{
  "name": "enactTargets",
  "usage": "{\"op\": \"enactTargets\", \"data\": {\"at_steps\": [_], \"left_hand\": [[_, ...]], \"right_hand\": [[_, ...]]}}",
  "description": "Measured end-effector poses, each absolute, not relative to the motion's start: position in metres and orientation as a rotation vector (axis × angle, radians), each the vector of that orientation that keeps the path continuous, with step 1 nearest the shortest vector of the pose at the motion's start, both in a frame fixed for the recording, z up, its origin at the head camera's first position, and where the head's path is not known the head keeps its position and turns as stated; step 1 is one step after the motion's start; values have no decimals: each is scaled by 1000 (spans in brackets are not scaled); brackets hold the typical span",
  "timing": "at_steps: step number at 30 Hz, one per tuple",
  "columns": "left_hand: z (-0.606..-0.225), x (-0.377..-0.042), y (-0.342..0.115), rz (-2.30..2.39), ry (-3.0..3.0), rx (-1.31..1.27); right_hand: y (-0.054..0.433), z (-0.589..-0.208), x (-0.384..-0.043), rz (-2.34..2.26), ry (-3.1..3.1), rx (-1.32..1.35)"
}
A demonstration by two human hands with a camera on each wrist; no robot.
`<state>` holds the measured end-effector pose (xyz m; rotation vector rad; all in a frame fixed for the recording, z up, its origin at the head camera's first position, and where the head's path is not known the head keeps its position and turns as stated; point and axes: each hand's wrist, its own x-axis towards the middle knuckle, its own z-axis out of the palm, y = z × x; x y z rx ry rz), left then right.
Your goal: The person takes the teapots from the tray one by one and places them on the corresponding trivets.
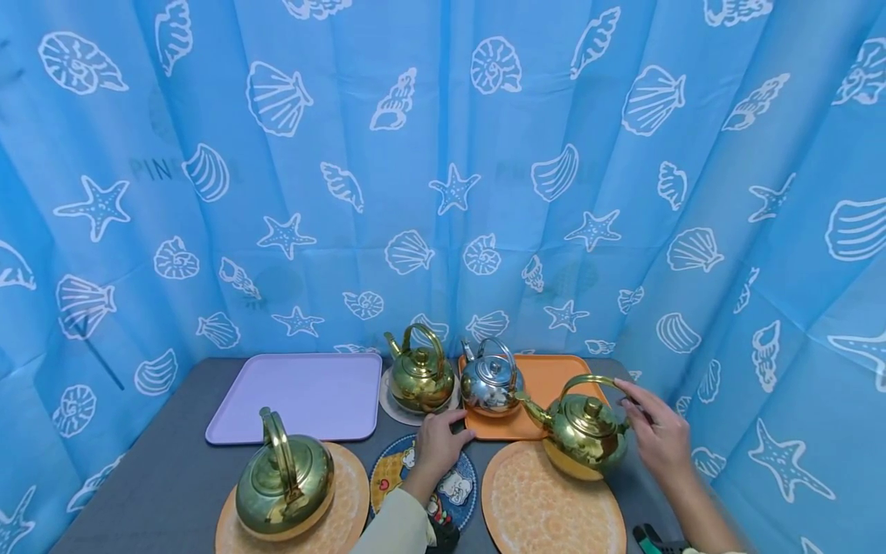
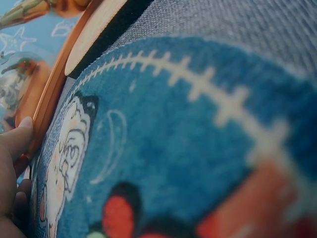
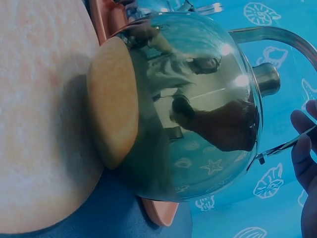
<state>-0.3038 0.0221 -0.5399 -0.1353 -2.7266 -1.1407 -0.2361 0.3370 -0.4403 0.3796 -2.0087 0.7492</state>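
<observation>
My right hand [image 1: 657,431] grips the handle of a shiny gold teapot [image 1: 588,431] at the right. In the right wrist view this teapot [image 3: 198,114] hangs just above a round tan placemat [image 3: 39,124], its underside showing. The left hand [image 1: 439,446] reaches over a round blue cartoon mat [image 1: 457,469]. Thumb and fingers pinch the near left corner of an orange tray [image 1: 554,369], seen also in the left wrist view. On that tray's left side stands a silver teapot [image 1: 491,385].
A smaller gold teapot [image 1: 421,381] sits on a pale round mat [image 1: 383,396] behind my left hand. At the left, another gold teapot [image 1: 280,485] stands on a tan placemat [image 1: 349,485]. A purple tray [image 1: 298,396] lies behind it. A shell-printed blue curtain [image 1: 443,154] backs the table.
</observation>
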Motion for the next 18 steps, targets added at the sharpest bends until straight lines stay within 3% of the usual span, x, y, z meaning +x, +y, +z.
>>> {"op": "enactTargets", "data": {"at_steps": [18], "left_hand": [[-540,-303,22,-1132,-2710,-153]], "right_hand": [[321,-440,-230,932,-2024,480]]}}
